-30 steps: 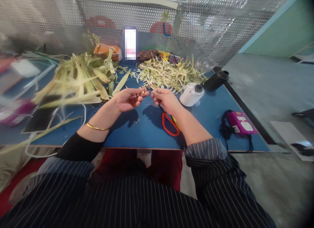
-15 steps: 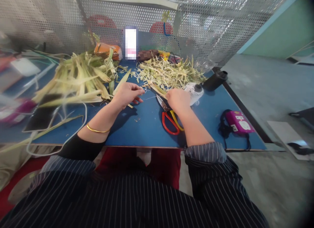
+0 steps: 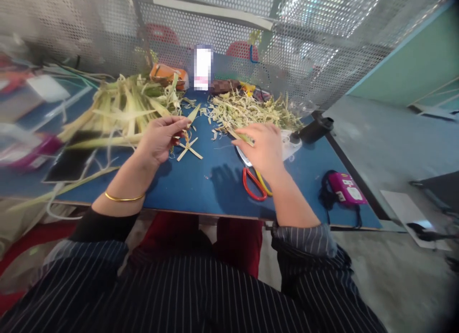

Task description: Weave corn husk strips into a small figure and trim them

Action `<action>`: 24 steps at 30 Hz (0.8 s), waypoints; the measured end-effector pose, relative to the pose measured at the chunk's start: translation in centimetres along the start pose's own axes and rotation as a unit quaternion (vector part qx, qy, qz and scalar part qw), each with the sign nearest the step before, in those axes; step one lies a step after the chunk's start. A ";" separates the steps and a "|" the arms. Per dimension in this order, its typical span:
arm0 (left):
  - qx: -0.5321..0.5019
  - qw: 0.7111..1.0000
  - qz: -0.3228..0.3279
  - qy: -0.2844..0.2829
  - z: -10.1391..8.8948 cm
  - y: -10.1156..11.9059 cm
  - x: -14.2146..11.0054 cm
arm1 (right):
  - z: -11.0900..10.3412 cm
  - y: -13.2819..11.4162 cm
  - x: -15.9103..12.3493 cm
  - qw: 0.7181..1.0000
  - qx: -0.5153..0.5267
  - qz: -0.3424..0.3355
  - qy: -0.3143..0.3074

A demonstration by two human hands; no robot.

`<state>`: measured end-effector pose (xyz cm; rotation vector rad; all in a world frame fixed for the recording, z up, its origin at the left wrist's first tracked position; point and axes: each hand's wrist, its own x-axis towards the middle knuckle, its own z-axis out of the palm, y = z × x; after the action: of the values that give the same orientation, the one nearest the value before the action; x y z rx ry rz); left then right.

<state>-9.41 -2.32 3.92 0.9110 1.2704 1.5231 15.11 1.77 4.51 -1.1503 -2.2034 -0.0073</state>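
Note:
My left hand (image 3: pixel 159 138) is closed in a pinch above the table's left middle; what sits between its fingertips is too small to make out. Just below those fingers is a star-like piece of crossed pale leaf strips (image 3: pixel 190 149), and I cannot tell whether it hangs or lies there. A pointed leaf piece (image 3: pixel 194 114) shows behind the fingertips. My right hand (image 3: pixel 261 144) is over the scissors (image 3: pixel 255 185), thumb and forefinger apart. A flat leaf strip (image 3: pixel 245 138) shows between them. Near the right thumb runs a thin pale thread (image 3: pixel 225 147).
Long husk leaves (image 3: pixel 124 103) are heaped at the left, and shredded strips (image 3: pixel 251 108) at the back. A bright blurred panel (image 3: pixel 203 68) stands behind. On the right are a black cylinder (image 3: pixel 315 130), a white bag (image 3: pixel 287 144) and a purple corded box (image 3: pixel 347 187).
My left hand has moved left, away from my right hand, and the crossed-strip piece has come into sight. The fingers of my right hand have parted. The view has shifted slightly.

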 end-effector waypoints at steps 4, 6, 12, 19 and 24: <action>-0.063 0.997 -0.021 -0.037 1.2 -1.8 -0.4 | 3.1 -3.9 1.7 0.953 0.297 0.044 -0.033; -0.077 0.996 -0.026 -0.024 1.6 -2.4 -0.4 | 4.9 -4.9 2.1 0.918 0.381 0.088 -0.065; -0.060 0.998 -0.014 -0.011 1.7 -3.2 -0.2 | 7.7 -5.4 1.5 0.845 0.499 0.187 -0.042; -0.031 0.999 0.004 -0.007 1.9 -3.9 -0.2 | 8.3 -5.3 1.3 0.777 0.585 0.232 -0.020; -0.041 0.999 0.009 -0.027 2.0 -3.7 -0.3 | 8.3 -5.4 1.3 0.760 0.610 0.224 -0.026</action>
<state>-6.78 -1.83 0.64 0.9070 1.1563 1.5439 6.16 1.81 0.11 -0.7867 -1.3349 1.4404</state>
